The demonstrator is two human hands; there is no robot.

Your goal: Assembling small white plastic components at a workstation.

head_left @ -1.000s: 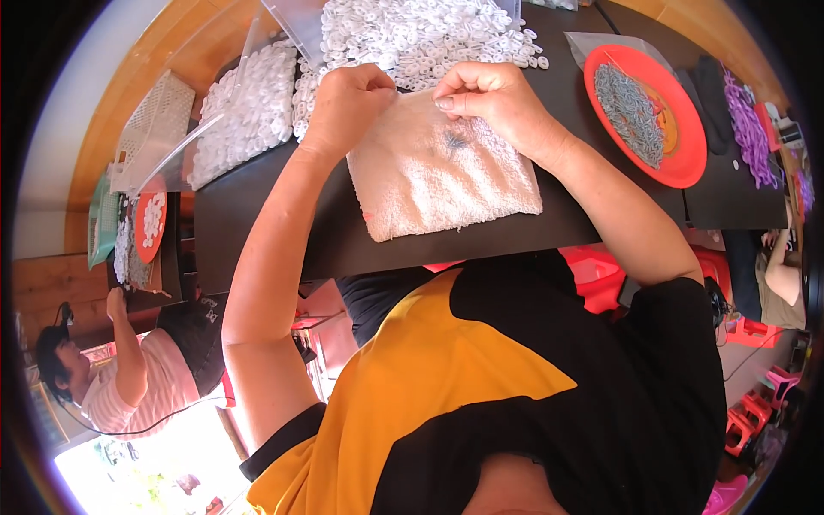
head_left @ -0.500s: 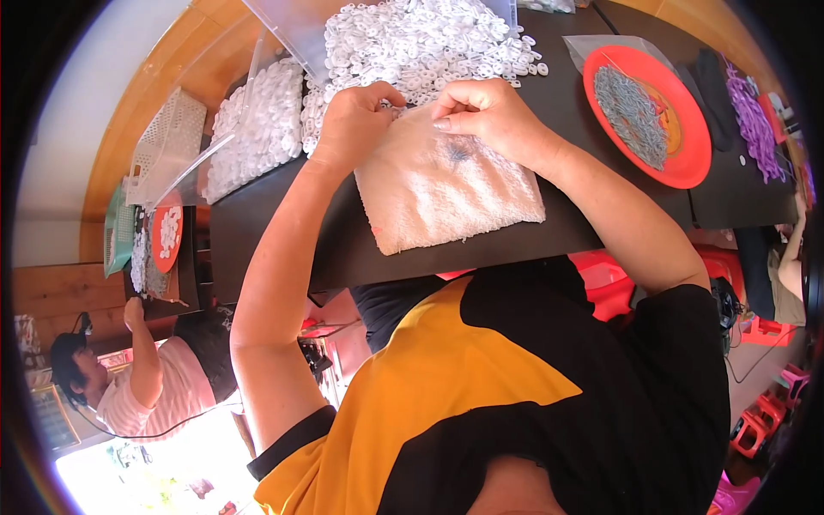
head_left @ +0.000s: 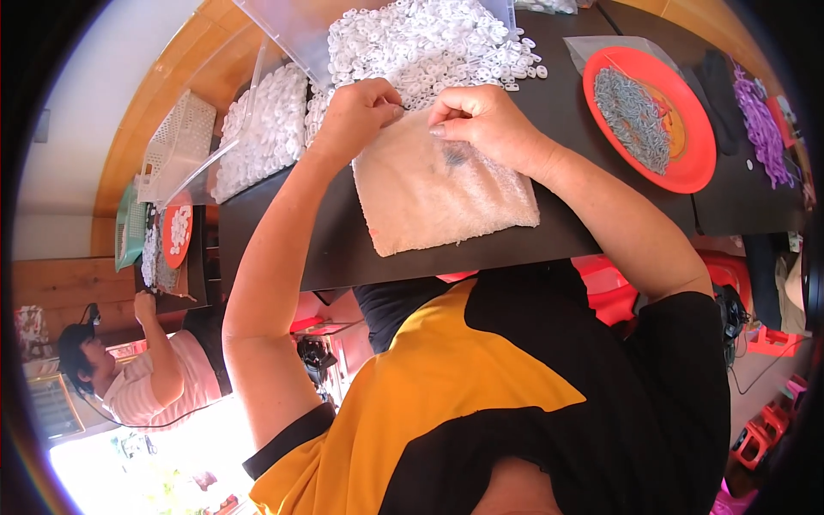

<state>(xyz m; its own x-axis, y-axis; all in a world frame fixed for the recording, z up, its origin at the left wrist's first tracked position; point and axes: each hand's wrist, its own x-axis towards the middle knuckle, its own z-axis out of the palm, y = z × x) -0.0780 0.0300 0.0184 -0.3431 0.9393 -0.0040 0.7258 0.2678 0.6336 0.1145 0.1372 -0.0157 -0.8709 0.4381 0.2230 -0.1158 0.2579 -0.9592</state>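
A folded beige towel (head_left: 446,202) lies on the dark table in front of me, with a small dark grey smudge near its middle. My left hand (head_left: 365,116) is over the towel's far left corner, thumb and forefinger pinched together. My right hand (head_left: 481,120) hovers at the towel's far edge, its fingers curled and the thumb against them. What either pinch holds is too small to make out. Just beyond both hands spreads a heap of small white oval plastic pieces (head_left: 429,43), spilling from a clear plastic bin (head_left: 287,39).
Packed white pieces (head_left: 262,129) stand at the left. A red plate (head_left: 699,163) of thin grey metal pieces (head_left: 631,116) is at the right, with a purple bundle (head_left: 760,129) beyond. Another person (head_left: 163,369) works at a side table on the left. Red stools (head_left: 755,442) stand lower right.
My fingertips have shifted slightly over the towel's far edge, the left thumb and forefinger now more together. The whole view has tilted a little. Towel and heap look the same.
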